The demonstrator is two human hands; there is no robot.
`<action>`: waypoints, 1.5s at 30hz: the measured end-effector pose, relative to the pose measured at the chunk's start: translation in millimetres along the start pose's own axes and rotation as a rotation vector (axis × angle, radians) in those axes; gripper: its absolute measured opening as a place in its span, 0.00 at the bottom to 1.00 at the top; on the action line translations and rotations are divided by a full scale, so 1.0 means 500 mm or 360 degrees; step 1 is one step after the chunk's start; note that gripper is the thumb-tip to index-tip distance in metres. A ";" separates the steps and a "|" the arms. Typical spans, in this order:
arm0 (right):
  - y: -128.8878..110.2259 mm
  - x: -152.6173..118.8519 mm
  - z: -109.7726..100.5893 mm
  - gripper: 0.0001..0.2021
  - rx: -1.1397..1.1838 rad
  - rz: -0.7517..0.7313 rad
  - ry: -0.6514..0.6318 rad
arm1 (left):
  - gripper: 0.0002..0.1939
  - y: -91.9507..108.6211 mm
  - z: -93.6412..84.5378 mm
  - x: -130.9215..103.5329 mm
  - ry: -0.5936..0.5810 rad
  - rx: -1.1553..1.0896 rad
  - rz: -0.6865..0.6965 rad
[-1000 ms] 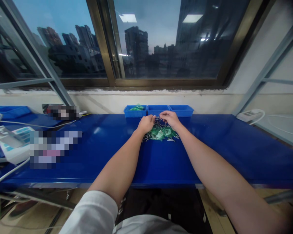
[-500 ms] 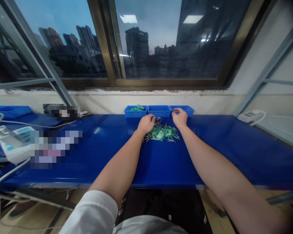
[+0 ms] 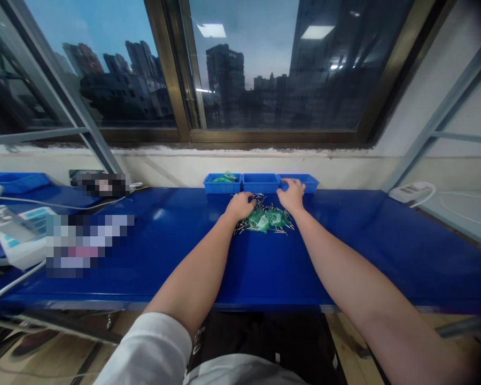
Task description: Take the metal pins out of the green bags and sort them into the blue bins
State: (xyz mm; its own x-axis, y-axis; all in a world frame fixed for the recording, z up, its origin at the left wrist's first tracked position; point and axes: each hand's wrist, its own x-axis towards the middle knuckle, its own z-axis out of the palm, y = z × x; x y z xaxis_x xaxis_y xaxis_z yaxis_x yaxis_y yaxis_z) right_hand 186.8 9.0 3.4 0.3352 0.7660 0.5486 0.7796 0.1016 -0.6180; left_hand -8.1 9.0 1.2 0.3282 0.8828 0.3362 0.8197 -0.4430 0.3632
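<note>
A loose pile of thin metal pieces that look like screws or nails (image 3: 281, 231) lies on the blue table, with green plastic packets (image 3: 264, 220) on top. At the pile's upper left edge is my left hand (image 3: 239, 207), its fingers curved and a small gap showing between thumb and fingertips. My right hand (image 3: 292, 195) is above the pile's upper right, in front of the right blue bin (image 3: 310, 183), with thumb and fingers apart. I see nothing held in either hand, though the pieces are small. The middle blue bin (image 3: 260, 186) stands between the hands.
The left blue bin (image 3: 223, 187) holds green packets. A white device with a blue-striped top (image 3: 28, 235) and cables stand at the left, beside a blurred-out area. A white power strip (image 3: 409, 191) lies at the far right. Grey metal frame posts (image 3: 444, 112) rise on both sides.
My right hand has come back from the right bin, slightly left and toward the pile, and its fingers have spread. My left hand has barely shifted; its thumb and fingertips have parted slightly.
</note>
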 end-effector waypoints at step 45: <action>-0.035 -0.033 0.029 0.08 0.0003 -0.0502 -0.0939 | 0.08 0.000 0.004 -0.001 0.0111 -0.0091 0.0202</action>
State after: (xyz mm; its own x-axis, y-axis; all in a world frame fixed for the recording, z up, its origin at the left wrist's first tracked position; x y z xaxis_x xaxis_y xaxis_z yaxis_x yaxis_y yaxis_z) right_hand 160.3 3.7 -3.0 -0.2546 0.9182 0.3035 0.7915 0.3782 -0.4801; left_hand -7.3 8.9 -0.6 0.3925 0.8071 0.4411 0.7448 -0.5603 0.3623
